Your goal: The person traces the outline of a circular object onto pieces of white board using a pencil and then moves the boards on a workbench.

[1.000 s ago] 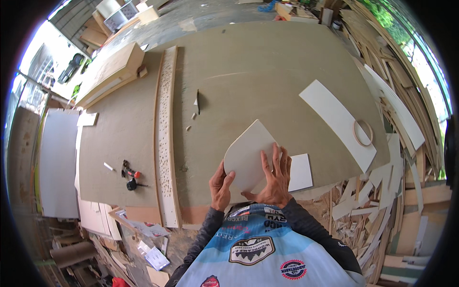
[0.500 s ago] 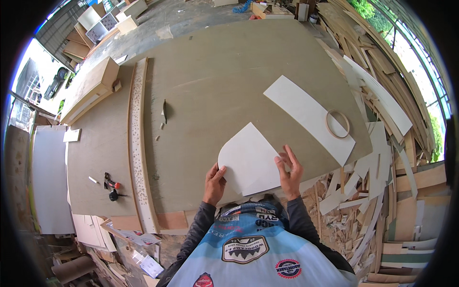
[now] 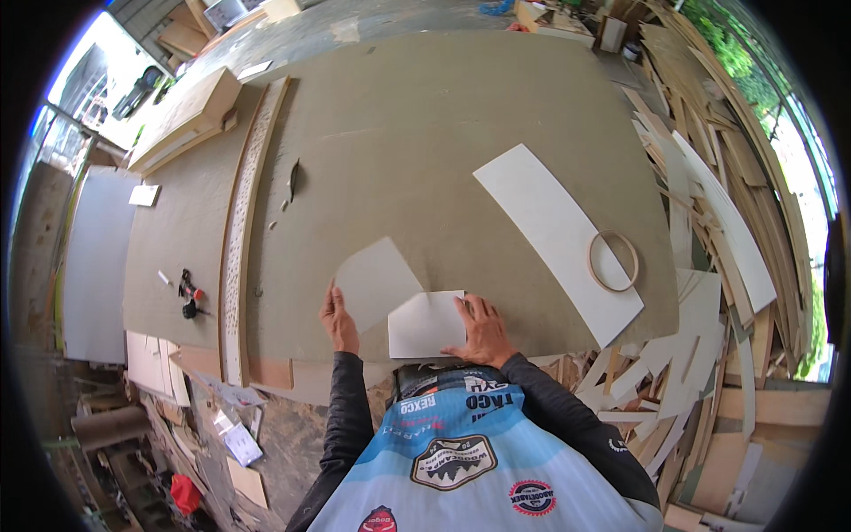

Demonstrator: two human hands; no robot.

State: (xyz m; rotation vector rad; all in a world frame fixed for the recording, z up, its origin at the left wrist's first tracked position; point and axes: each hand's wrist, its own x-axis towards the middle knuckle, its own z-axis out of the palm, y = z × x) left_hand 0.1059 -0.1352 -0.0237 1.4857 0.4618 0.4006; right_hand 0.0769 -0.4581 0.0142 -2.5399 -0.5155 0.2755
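My left hand (image 3: 339,321) pinches the edge of a thin white sheet with a rounded corner (image 3: 377,277), which tilts above the table and looks slightly blurred. Just right of it, by the near table edge, lies a squarish white piece (image 3: 421,330). Over that piece's right side my right hand (image 3: 486,330) is closed, with fingers at the far corner and thumb at the near edge. The two white pieces meet or overlap at a corner; whether they are joined, I cannot tell. Both rest on or over the large brown worktable (image 3: 381,160).
A long white strip (image 3: 558,239) lies at the right under a ring-shaped roll (image 3: 612,261). Across the left runs a speckled wooden strip (image 3: 245,213). Beyond it are a red-and-black tool (image 3: 190,293) and a wooden box (image 3: 186,120). Offcuts (image 3: 651,363) pile up at the right.
Both hands have moved left. The single white outline held between them now shows as two parts: the rounded one at my left hand, the squarish one under my right. The view has shifted.
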